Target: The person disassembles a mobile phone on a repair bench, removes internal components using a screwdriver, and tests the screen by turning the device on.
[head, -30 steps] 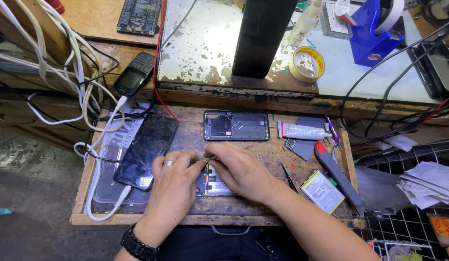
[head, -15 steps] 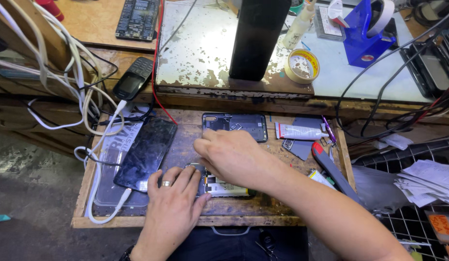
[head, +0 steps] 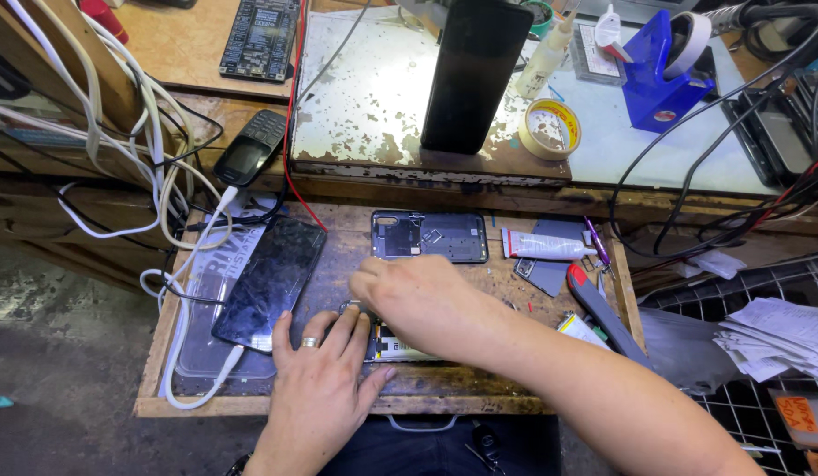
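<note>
glossy glass phone screen (head: pixel 270 284), worn wooden tray (head: pixel 250 406)

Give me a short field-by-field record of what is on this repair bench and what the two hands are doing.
Setting: wooden work tray below a scuffed bench
Left hand: flat on the tray, ring on one finger, steadying an opened phone
Right hand: crossed over the opened phone, fingertips at its upper left corner
Beside left hand: dark screen panel
Behind hands: phone back frame
Right of tray: white tube, red-tipped tool
</note>
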